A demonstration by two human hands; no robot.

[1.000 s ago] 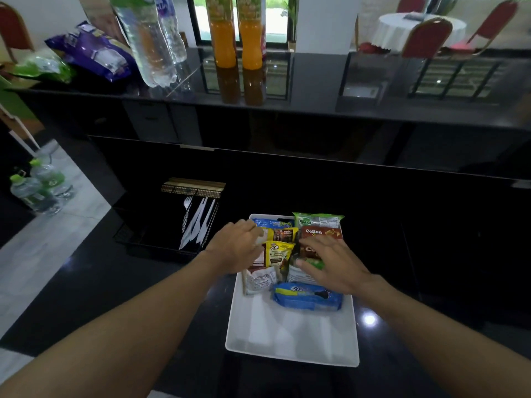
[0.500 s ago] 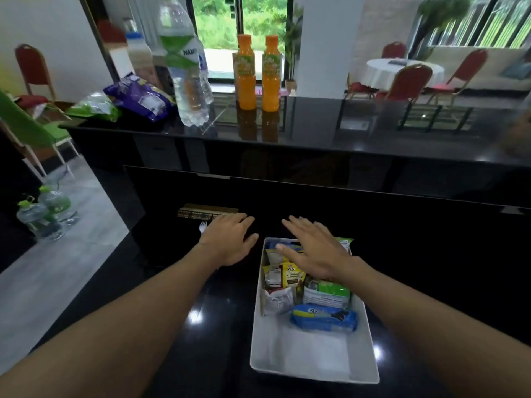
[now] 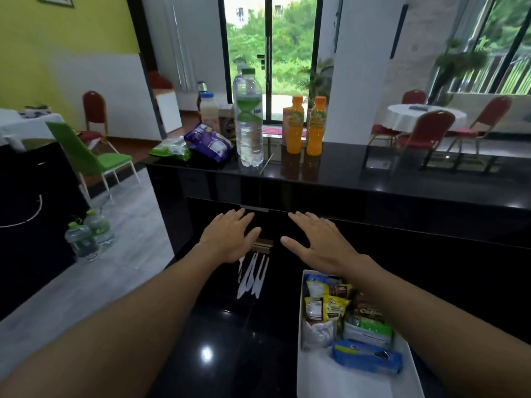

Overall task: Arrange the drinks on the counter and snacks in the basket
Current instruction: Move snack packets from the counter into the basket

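A white basket [image 3: 352,380] at the lower right holds several snack packs, with a blue biscuit pack [image 3: 366,357] nearest me. On the raised black counter [image 3: 373,179] stand a tall water bottle [image 3: 249,119] and two orange juice bottles [image 3: 295,129]. A purple snack bag [image 3: 209,142] and a green snack bag [image 3: 170,149] lie to their left. My left hand [image 3: 230,237] and my right hand [image 3: 314,239] hover open and empty above the lower counter, beyond the basket.
White plastic cutlery [image 3: 253,275] lies in a dark rack under my left hand. A milky bottle [image 3: 209,109] stands behind the purple bag. Two small water bottles [image 3: 89,235] sit on the floor at left, near a green chair [image 3: 86,159].
Both hands have lifted off the snacks in the basket and moved forward, open and empty. My view has tilted up, so the basket now sits at the lower right.
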